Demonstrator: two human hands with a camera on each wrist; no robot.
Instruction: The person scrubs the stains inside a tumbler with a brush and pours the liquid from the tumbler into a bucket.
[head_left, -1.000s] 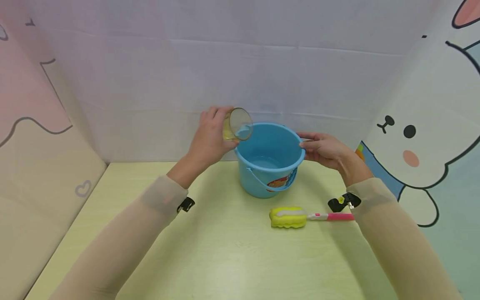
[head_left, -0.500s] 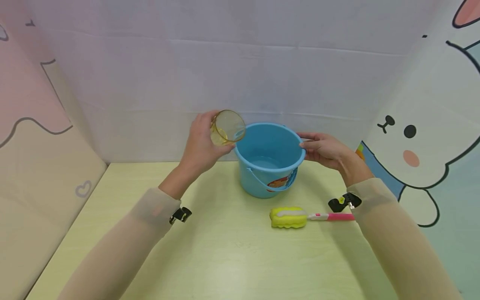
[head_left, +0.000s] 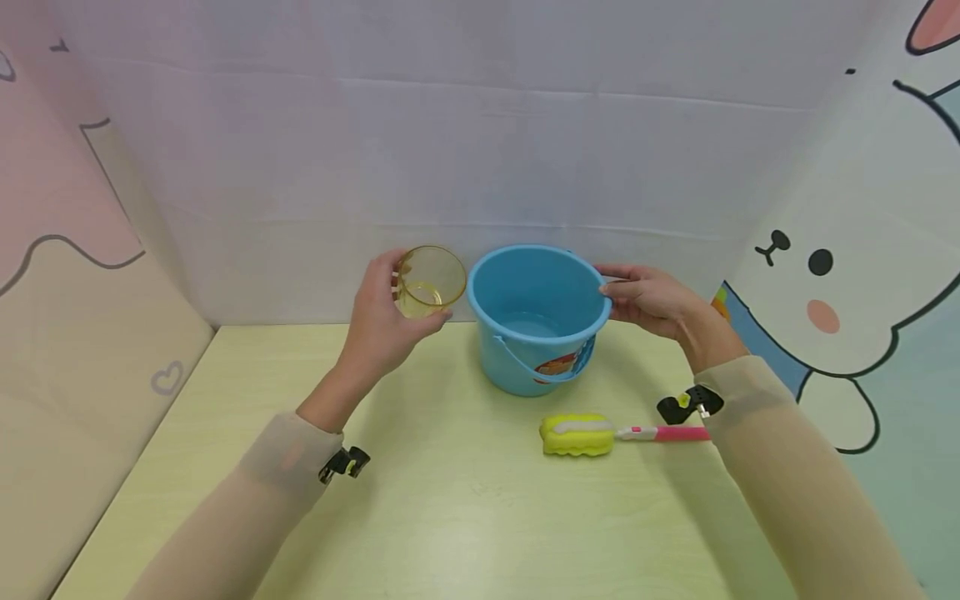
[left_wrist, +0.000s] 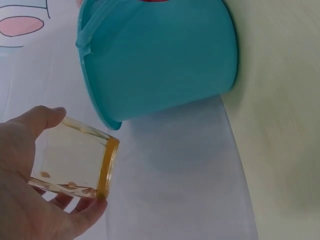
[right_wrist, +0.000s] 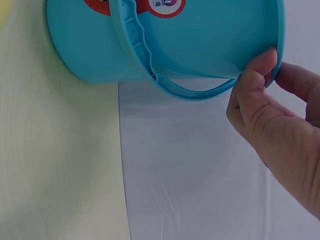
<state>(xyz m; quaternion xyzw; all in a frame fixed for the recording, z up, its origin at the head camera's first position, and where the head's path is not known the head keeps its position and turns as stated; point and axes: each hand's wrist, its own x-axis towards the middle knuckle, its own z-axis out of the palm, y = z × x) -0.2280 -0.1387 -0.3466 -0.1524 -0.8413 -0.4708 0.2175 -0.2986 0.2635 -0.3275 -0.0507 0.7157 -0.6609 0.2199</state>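
A clear, amber-tinted glass cup is in my left hand, held off the table to the left of the blue bucket. Thumb and fingers wrap its sides, and its mouth faces up toward the head camera. In the left wrist view the cup has a thick amber base and hangs a little apart from the bucket. At the bucket's right side my right hand pinches the rim. Water appears to lie in the bucket's bottom. The right wrist view shows the thumb and fingers at the rim.
A bottle brush with a yellow sponge head and pink handle lies in front of the bucket; the right forearm covers its handle end. The bucket's handle hangs down in front. A pale cloth wall stands right behind the table.
My left hand has drawn the cup left and down, away from over the bucket's rim, turning it from tipped to nearly upright. The right hand and bucket have stayed put.
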